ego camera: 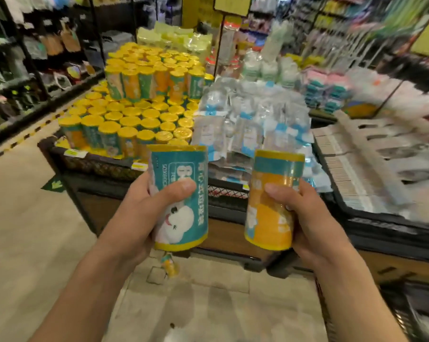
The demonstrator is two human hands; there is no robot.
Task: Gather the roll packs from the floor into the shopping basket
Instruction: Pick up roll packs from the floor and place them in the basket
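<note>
My left hand (139, 213) grips a teal roll pack (181, 174) with a white cartoon figure, held upright at chest height. In my right hand (304, 218) is an orange and teal roll pack (272, 208), also upright, thumb across its front. One more small roll pack (170, 265) lies on the tiled floor below and between my hands, near the foot of the display stand. A dark wire basket edge (410, 314) shows at the lower right corner; I cannot make out what is in it.
A low display stand (97, 164) right ahead holds several stacked yellow-topped roll packs (134, 114) and clear blue-labelled packets (248, 124). A bin of white goods (371, 164) stands to the right. Shelving runs along the left aisle.
</note>
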